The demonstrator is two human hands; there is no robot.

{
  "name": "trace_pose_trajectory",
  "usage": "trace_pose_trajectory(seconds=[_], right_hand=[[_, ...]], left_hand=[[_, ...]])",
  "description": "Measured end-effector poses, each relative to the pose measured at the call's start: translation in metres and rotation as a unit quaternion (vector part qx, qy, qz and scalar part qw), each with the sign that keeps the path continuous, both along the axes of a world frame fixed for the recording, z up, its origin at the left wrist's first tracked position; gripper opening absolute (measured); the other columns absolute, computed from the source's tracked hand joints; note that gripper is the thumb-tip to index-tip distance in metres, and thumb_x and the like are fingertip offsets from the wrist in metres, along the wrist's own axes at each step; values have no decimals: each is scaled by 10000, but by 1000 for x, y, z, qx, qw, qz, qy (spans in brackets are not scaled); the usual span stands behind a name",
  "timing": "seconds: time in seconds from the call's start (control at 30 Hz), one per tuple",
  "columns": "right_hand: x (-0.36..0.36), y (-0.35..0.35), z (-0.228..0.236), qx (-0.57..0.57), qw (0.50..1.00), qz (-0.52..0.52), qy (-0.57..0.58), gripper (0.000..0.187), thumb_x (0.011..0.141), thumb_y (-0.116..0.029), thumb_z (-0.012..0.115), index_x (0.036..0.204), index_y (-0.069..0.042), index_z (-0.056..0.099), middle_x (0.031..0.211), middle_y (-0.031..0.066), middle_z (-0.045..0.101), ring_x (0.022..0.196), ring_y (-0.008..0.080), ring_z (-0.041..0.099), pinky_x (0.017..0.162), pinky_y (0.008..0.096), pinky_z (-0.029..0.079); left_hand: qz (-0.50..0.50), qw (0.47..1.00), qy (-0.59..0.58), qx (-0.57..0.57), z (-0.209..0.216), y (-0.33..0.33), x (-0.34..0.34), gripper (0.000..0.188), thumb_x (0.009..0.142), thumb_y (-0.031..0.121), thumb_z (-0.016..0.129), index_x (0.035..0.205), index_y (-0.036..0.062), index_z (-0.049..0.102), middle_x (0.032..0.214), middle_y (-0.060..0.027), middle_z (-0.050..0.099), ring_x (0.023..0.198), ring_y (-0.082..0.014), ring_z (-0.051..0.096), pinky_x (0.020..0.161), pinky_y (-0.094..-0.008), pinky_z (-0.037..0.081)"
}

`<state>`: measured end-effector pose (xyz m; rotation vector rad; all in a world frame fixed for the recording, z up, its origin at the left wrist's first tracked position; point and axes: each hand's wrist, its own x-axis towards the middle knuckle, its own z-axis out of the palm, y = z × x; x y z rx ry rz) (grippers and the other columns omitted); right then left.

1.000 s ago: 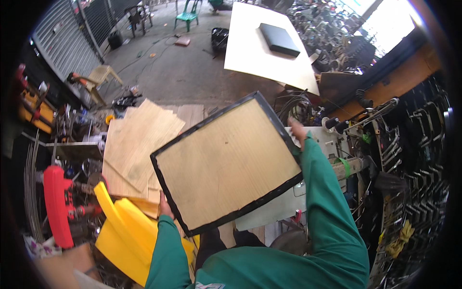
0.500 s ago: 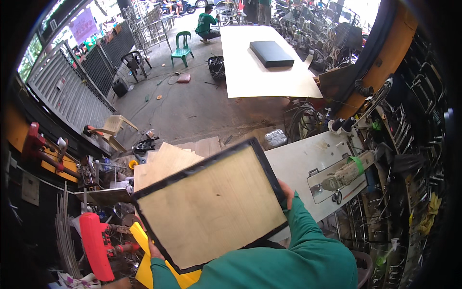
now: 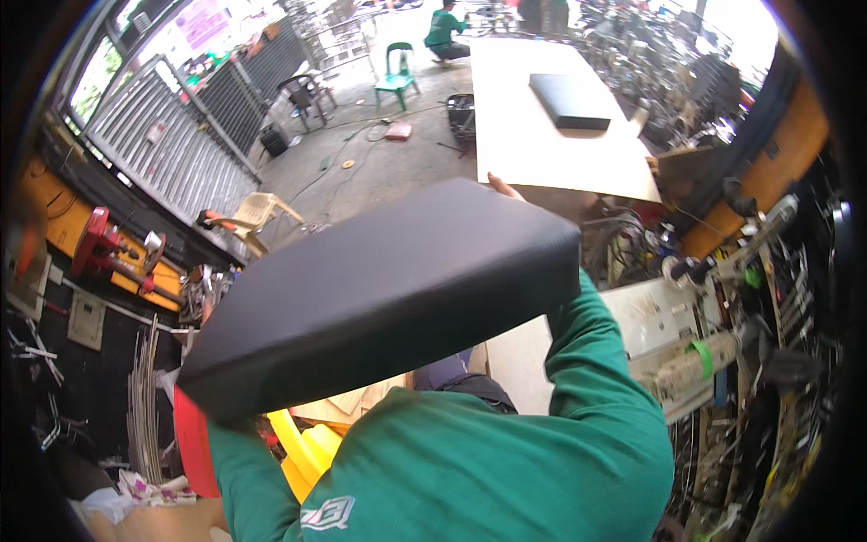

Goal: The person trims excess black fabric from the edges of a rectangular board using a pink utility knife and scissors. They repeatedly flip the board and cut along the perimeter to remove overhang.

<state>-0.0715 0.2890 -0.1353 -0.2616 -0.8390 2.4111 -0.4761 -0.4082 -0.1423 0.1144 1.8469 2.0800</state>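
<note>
A black upholstered seat cushion (image 3: 388, 280) is raised in front of my chest, its smooth covered face up and its thick side toward me. Fingers of my right hand (image 3: 506, 187) show at the far right edge, closed on the cushion. Most of my left hand (image 3: 209, 310) is hidden behind the left end; only a sliver of skin shows there, and the left forearm runs up under that end. The cushion's plywood underside faces away. Another black cushion (image 3: 569, 101) lies on the pale board (image 3: 506, 135) ahead.
Yellow material (image 3: 312, 452) and plywood pieces lie below the cushion. A light worktable (image 3: 650, 312) with a green-banded tool stands right. Metal tools hang on the right wall. Farther off are a green chair (image 3: 397, 77), a beige chair (image 3: 257, 217) and a crouching person (image 3: 445, 32).
The cushion has been lifted and turned over: its plywood back faced me before, now its black covered face does. My right hand has moved up to the far edge. The view has shifted left.
</note>
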Motion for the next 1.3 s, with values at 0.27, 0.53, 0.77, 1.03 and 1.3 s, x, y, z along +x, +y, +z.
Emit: trace_pose_trajectory(seconds=[0.27, 0.53, 0.77, 1.03, 1.3], right_hand=[[-42, 210, -42, 13, 991, -72, -114, 543, 1111, -397, 602, 1508, -28, 637, 1362, 131, 755, 1155, 203, 760, 999, 381, 633], [-128, 362, -53, 4, 979, -82, -187, 589, 1087, -446, 638, 1509, -35, 635, 1339, 134, 759, 1130, 209, 763, 992, 382, 634], [-232, 447, -63, 15, 979, -60, -193, 632, 1065, -489, 669, 1510, -42, 634, 1320, 136, 763, 1108, 215, 766, 986, 384, 636], [-327, 574, -30, 61, 976, -87, -190, 682, 1040, -538, 705, 1510, -49, 632, 1297, 139, 767, 1084, 221, 769, 979, 385, 637], [-381, 695, -29, 56, 912, -52, -404, 885, 924, -680, 795, 1489, -18, 640, 1267, 158, 759, 1089, 273, 753, 983, 436, 609]], left_hand=[[-40, 997, -45, -38, -25, 253, -126, 825, 1076, 727, 518, 1608, 100, 567, 1593, -93, 602, 1404, -281, 598, 1240, -443, 445], [-79, 983, -143, -79, -94, 434, -199, 822, 1083, 717, 516, 1619, 95, 556, 1606, -88, 590, 1415, -272, 587, 1247, -434, 434], [-91, 980, -136, -113, -112, 526, -295, 820, 1090, 708, 513, 1629, 90, 546, 1618, -84, 579, 1424, -264, 577, 1254, -426, 425], [-174, 977, 33, -116, -43, 742, -522, 818, 1098, 697, 511, 1640, 85, 535, 1631, -80, 567, 1435, -254, 565, 1261, -417, 414], [-338, 937, 39, -76, -82, 984, -672, 831, 1098, 684, 528, 1657, 69, 510, 1635, -87, 563, 1441, -248, 564, 1264, -402, 412]])
